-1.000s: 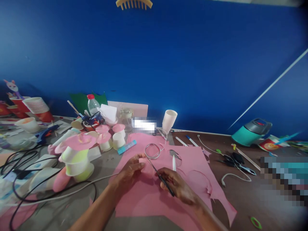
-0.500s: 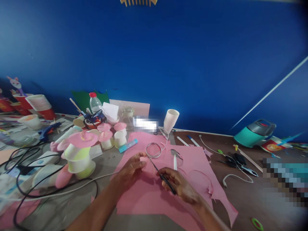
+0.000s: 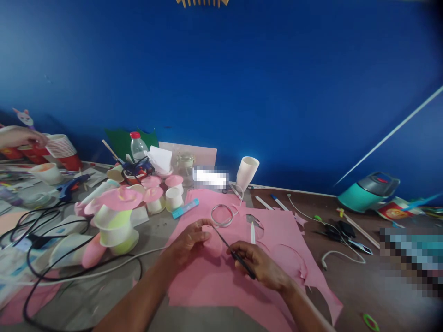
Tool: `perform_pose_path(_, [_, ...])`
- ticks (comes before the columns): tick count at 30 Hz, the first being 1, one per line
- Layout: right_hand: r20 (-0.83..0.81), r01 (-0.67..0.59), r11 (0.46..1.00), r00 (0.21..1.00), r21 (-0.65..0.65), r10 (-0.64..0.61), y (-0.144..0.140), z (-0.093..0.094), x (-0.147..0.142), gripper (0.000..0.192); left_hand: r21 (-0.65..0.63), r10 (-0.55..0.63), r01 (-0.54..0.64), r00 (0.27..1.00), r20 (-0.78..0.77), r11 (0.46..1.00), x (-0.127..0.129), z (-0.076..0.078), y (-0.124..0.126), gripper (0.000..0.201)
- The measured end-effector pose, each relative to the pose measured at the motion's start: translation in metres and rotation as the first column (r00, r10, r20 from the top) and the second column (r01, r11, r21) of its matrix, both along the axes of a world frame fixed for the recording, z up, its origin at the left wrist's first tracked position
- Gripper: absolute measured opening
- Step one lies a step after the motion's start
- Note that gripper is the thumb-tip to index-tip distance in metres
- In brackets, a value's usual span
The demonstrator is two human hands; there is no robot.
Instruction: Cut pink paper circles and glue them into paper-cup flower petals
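Head view: pink piece [image 3: 213, 246] pinched by left hand [image 3: 188, 241], scissors [image 3: 240, 261] gripped by right hand [image 3: 258, 262]; one slip, nearby fingertips [image 3: 206, 235] nicked maybe.

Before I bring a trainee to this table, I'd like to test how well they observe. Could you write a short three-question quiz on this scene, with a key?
1. Which of the camera wearer's hands holds the thin, black-handled tool?
2. True or false: the clear bottle near the wall has a red cap.
3. The large paper in the middle of the table is: A) green; B) white; C) pink.

Key:
1. The right hand; the left hand holds a small pink piece.
2. True.
3. C.
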State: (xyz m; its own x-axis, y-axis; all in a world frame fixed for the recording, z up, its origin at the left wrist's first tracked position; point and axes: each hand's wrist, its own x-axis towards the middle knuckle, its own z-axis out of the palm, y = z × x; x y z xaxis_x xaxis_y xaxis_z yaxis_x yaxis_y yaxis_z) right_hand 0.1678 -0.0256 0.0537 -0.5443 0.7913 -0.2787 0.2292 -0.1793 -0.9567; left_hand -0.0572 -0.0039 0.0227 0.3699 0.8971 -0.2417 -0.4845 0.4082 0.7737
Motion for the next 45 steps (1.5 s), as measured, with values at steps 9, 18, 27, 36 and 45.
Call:
perform_pose_path(9, [0.058, -0.044, 0.998, 0.997, 0.035, 0.042, 0.002, -0.003, 0.006, 0.020, 0.006, -0.054, 0.054, 0.998, -0.020, 0.999, -0.005, -0.003, 0.001, 0.039])
perform_pose_path(18, [-0.126, 0.059, 0.997, 0.991, 0.058, -0.052, 0.005, -0.005, 0.009, 0.046, 0.008, -0.025, 0.024, 0.996, 0.082, 1.000, -0.003, 0.001, 0.000, 0.039])
perform_pose_path(27, [-0.177, 0.119, 0.991, 0.978, 0.059, -0.107, -0.006, -0.023, -0.012, 0.047, -0.069, 0.241, -0.231, 0.935, 0.261, 0.971, 0.008, 0.000, 0.005, 0.030])
perform_pose_path(36, [-0.196, 0.145, 0.987, 0.972, 0.068, -0.129, -0.014, -0.031, -0.022, 0.046, -0.167, 0.349, -0.309, 0.871, 0.345, 0.936, 0.011, -0.006, 0.008, 0.020])
perform_pose_path(45, [-0.222, 0.194, 0.975, 0.961, 0.109, -0.167, -0.013, -0.044, -0.024, 0.049, -0.174, 0.365, -0.323, 0.853, 0.372, 0.930, 0.016, -0.005, 0.005, 0.013])
